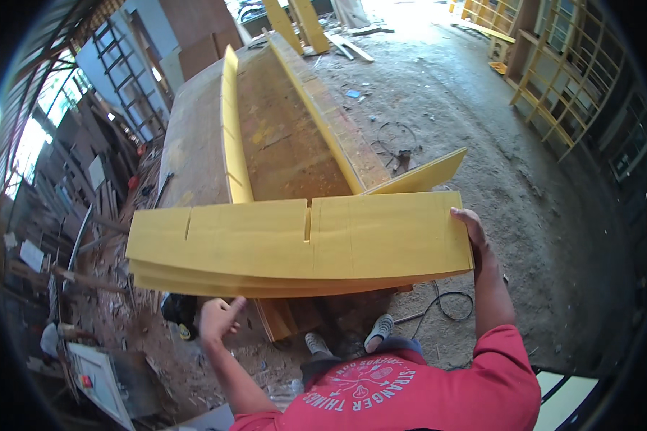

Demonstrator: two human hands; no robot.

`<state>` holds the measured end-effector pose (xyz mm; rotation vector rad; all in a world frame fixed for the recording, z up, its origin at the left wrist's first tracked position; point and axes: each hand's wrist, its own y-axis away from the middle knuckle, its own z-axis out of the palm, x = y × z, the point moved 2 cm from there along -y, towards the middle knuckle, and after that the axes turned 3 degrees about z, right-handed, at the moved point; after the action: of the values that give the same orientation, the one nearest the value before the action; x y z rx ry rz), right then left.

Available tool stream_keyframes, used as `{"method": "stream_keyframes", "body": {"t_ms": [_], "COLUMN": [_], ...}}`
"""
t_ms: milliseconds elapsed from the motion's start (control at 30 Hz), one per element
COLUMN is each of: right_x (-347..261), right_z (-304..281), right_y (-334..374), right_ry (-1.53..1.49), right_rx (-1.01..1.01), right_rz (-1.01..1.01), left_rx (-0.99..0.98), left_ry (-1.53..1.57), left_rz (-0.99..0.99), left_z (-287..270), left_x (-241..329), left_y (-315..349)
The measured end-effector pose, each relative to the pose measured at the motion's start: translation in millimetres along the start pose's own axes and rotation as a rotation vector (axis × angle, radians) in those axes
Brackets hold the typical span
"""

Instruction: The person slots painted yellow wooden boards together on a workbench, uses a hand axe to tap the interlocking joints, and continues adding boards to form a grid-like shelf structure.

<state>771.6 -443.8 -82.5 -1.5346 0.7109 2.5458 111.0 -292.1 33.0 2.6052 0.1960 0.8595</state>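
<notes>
Right hand [471,224]: grasping the right end of the stacked yellow slotted boards [295,248].
Left hand [218,318]: released, loosely curled just under the stack's near edge.
Stack: near end of the brown surface [194,144].
Advice: support underneath, keep level, slots aligned.

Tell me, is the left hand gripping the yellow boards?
No, the left hand hangs open just below the stack of yellow boards; only the right hand holds its end.

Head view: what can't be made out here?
- Right hand fingers: hidden behind the yellow boards.
- Left hand: whether it touches the stack, unclear.
- Board count: edges merge.
- Workbench near end: covered by the boards.
- Left-side clutter: bent and dim at the fisheye rim.
</notes>
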Motion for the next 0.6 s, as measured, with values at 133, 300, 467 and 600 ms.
{"method": "stream_keyframes", "body": {"t_ms": [133, 300, 467, 600], "right_x": [-2.3, -8.0, -16.3, -33.1], "right_z": [14.7, 17.9, 7.7, -10.0], "right_y": [6.1, 9.2, -2.6, -0.1], "right_ry": [-0.057, -0.096, 0.454, 0.842], "right_rx": [-0.032, -0.037, 0.270, 0.267], "right_rz": [0.018, 0.038, -0.362, -0.416], "left_rx": [-0.008, 0.072, -0.283, -0.374], "left_ry": [0.112, 0.337, 0.179, 0.188], "left_rz": [0.082, 0.508, 0.673, 0.740], "left_z": [-34.1, 32.2, 121.5, 183.2], "left_x": [46.3, 104.9, 151.5, 191.0], "left_y": [58.1, 72.6, 83.7, 106.7]}}
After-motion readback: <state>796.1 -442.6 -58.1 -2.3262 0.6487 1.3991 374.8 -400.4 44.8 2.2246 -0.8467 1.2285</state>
